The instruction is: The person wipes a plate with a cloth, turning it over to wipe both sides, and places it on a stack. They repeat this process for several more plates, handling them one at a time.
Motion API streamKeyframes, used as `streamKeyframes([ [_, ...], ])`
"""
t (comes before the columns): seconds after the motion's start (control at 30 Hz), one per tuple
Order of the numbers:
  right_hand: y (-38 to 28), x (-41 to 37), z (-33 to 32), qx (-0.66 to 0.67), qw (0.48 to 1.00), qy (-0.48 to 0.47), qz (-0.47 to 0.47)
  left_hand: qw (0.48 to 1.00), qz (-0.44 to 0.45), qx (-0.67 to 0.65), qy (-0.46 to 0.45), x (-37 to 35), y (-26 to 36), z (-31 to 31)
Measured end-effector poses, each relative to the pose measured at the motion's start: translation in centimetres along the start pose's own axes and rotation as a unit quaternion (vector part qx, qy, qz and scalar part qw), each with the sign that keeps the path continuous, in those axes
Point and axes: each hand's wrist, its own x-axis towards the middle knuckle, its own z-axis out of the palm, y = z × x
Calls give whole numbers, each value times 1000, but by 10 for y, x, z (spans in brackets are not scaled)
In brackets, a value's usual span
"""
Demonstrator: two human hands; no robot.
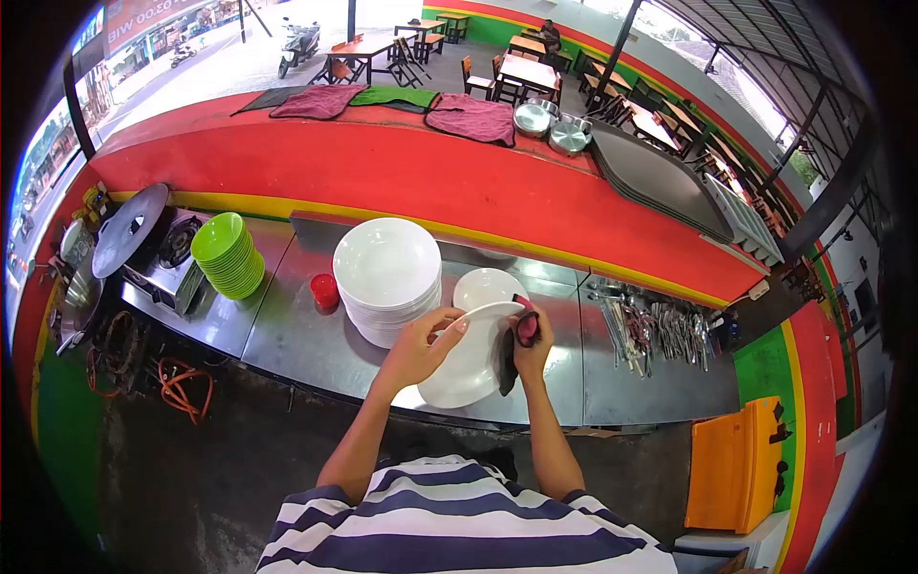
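A white plate (459,368) is tilted up over the steel counter, right in front of me. My left hand (427,346) grips its upper left rim, thumb on the near side. Bunched in my right hand (534,349) is a dark cloth with a maroon part (527,328), pressed against the plate's right edge; the fingers behind it are partly hidden. Behind the held plate, another white plate or plates (486,286) rest on the counter. A tall stack of white plates (387,263) stands just left of my left hand.
Green bowls (228,251), a red cup (325,291) and a gas stove (177,251) stand to the left. Loose cutlery (650,330) lies at right. On the red ledge (382,158) are cloths (470,117), metal pans (570,135) and dark trays (660,177). A person (550,36) sits far off.
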Motion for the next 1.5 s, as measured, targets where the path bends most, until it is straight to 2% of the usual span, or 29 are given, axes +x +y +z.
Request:
streamKeyframes([
  [0.07, -11, 5, -2, -22, 996, -38, -73, 997, 28, 74, -24, 4, 7, 1],
  [0.17, -35, 9, 6, -103, 987, -1, -121, 994, 54, 93, -17, 2, 0, -1],
  [0.3, -61, 6, 8, -232, 963, 48, -130, 993, 54, 100, -14, -3, -1, 23],
  [0.43, -45, 7, 7, -209, 956, 119, -168, 993, 71, 88, 13, -11, 13, 38],
  [0.47, -39, 7, 8, -206, 958, 141, -143, 993, 70, 92, 28, -11, 17, 38],
  [0.53, -33, 6, 8, -101, 983, 154, -16, 989, 87, 88, 77, -11, 19, 41],
  [0.6, -23, 2, 12, 15, 975, 168, 146, 979, 126, 72, 145, -10, 18, 45],
  [0.7, -5, -8, 36, 42, 941, 273, 195, 956, 173, 63, 228, -10, 3, 57],
  [0.77, -1, -13, 35, 97, 934, 248, 237, 936, 213, 56, 276, -13, -7, 69],
  [0.9, 0, -12, 27, 115, 928, 219, 278, 949, 187, 33, 251, -24, -21, 76],
  [0.93, -1, -11, 23, 111, 931, 208, 279, 963, 152, 18, 223, -27, -20, 73],
  [1.03, 12, -8, 14, 53, 950, 205, 231, 981, 58, -50, 176, -27, -15, 57],
  [1.1, 4, -6, 4, 23, 967, 164, 194, 979, 78, -93, 166, -16, -5, 46],
  [1.17, -1, -7, -2, -20, 981, 122, 151, 989, 79, -22, 120, -7, 1, 33],
  [1.27, -8, -8, -7, -103, 990, 72, 61, 980, 161, 17, 111, 7, -9, 29],
  [1.3, -11, -8, -5, -112, 992, 60, 9, 986, 125, 45, 100, 6, -15, 28],
  [1.37, -20, -9, -7, -143, 989, 44, 16, 990, 55, 105, 73, 5, -24, 26],
  [1.47, -30, -9, 0, -114, 989, 97, 1, 989, 63, 110, 73, -4, -8, 40],
  [1.5, -35, -10, 0, -150, 985, 83, -32, 989, 65, 112, 67, -7, -9, 46],
])
